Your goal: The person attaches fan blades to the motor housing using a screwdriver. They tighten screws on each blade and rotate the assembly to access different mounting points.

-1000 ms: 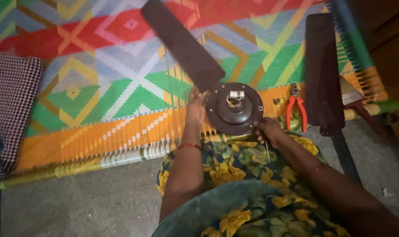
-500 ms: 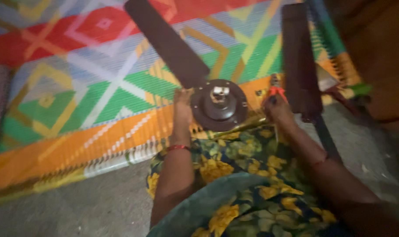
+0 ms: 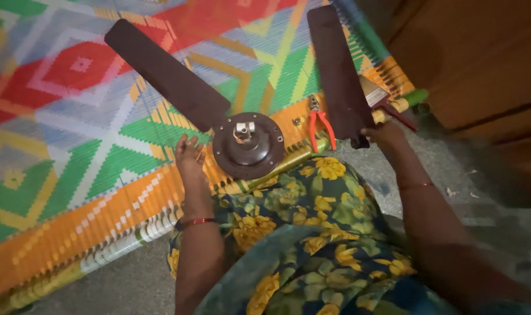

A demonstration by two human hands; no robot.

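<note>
Head view, looking straight down: closest in is the lap in a dark dress with yellow flowers (image 3: pixel 312 227), sitting over a grey floor (image 3: pixel 125 280). Left hand (image 3: pixel 189 160) has a red bangle (image 3: pixel 194 222) on the wrist and lies mostly open, fingers loosely spread, on the edge of the colourful woven mat (image 3: pixel 90 151). It's holding nothing, and sits just beside the round brown fan motor (image 3: pixel 248 146), which is right next to its fingertips on the inner side. The motor's short shaft and a few wires stick up in the middle.

Right hand (image 3: pixel 383 135) is out to the other side, fingers closed around the near end of a loose brown fan blade (image 3: pixel 336 73) that runs away from it over the mat. There's a thin bangle on that wrist too.

Between the two hands, just past the motor, red-handled pliers (image 3: pixel 321 125) lie on the mat, touching or nearly touching the loose blade, can't tell which. Farther out from the left hand, a second blade (image 3: pixel 166 73) stretches off from the motor, looks attached. Beyond the right hand there's a brush-like tool (image 3: pixel 382 99), blurry, and a dark wooden door (image 3: pixel 481 64).
</note>
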